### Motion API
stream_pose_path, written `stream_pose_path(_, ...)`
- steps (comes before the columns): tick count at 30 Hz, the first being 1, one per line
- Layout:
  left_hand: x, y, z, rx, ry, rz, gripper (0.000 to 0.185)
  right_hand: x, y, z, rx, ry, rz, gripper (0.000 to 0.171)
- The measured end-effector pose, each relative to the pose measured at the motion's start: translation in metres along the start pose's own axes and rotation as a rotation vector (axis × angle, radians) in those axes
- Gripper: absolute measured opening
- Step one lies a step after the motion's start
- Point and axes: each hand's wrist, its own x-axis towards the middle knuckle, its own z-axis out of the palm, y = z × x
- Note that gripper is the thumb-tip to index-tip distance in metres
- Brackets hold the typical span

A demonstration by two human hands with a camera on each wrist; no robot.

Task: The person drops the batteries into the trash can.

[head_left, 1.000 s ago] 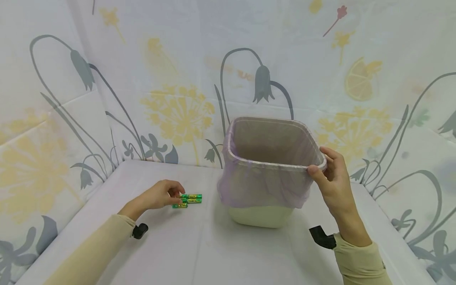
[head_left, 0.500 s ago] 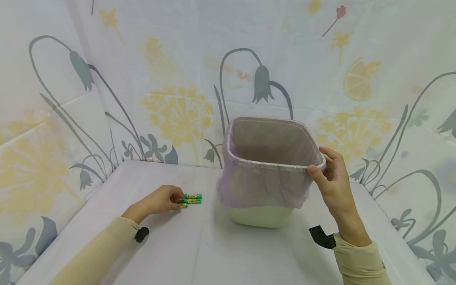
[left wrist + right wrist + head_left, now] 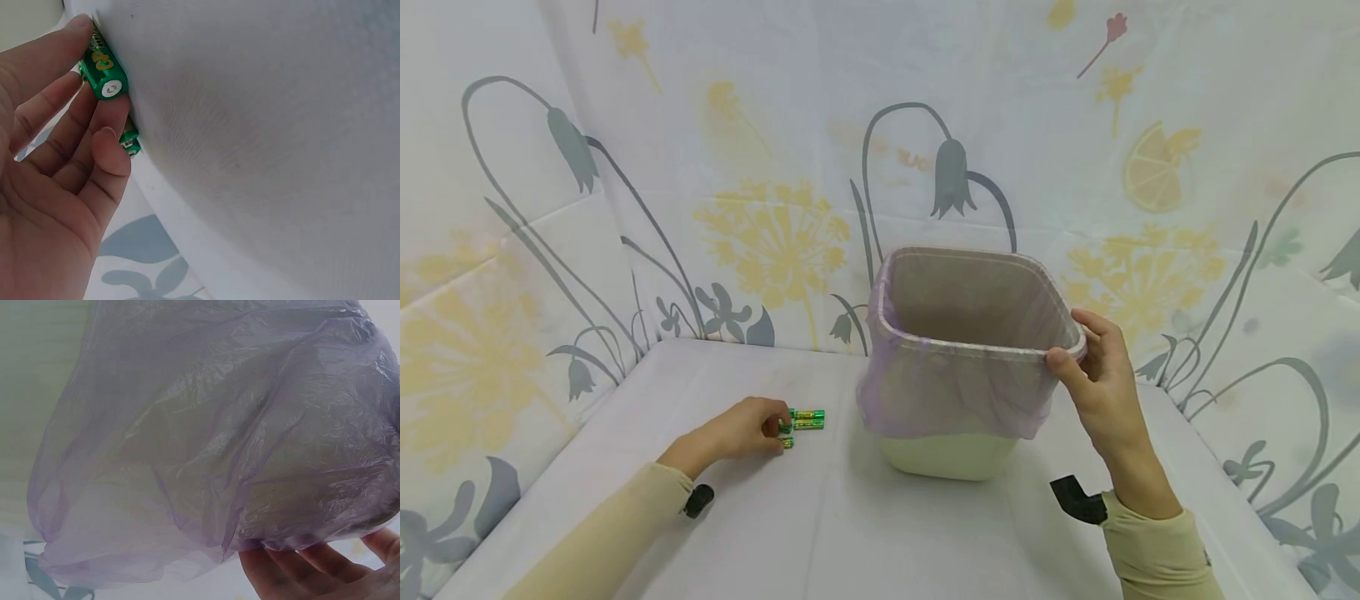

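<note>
Head view: batteries [image 3: 803, 418] lie on bench [image 3: 850, 533], long axes left-right, just left of bin [image 3: 958, 367]; left hand [image 3: 737, 431] nearer, right hand [image 3: 1093, 375] clamped on bin rim. Left wrist: one battery [image 3: 103, 65] pinched by fingers [image 3: 56, 56]. Right wrist: liner bag [image 3: 219, 437] touched.

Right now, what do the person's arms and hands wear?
Both arms have long beige sleeves. The left sleeve and right sleeve each end at the wrist, where a small black device sits. The left hand and right hand are bare.
</note>
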Motion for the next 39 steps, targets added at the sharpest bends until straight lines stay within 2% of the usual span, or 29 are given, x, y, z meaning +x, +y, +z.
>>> stream_pose_path(11,-0.002,0.0,0.003,-0.005,-0.009,0.024,0.024,-0.001,0.001,0.0,-0.009,0.003,0.002,0.054)
stream_pose_path(19,-0.004,0.006,0.004,-0.014,-0.067,-0.035,0.023,-0.002,-0.001,0.0,0.005,0.0,-0.011,0.052)
stream_pose_path(27,-0.005,0.009,0.004,-0.026,-0.097,0.003,0.023,0.0,-0.001,0.001,0.007,0.004,-0.025,0.053)
stream_pose_path(39,-0.004,0.012,0.003,-0.042,-0.102,0.012,0.024,0.0,-0.001,0.0,0.021,-0.006,-0.024,0.053)
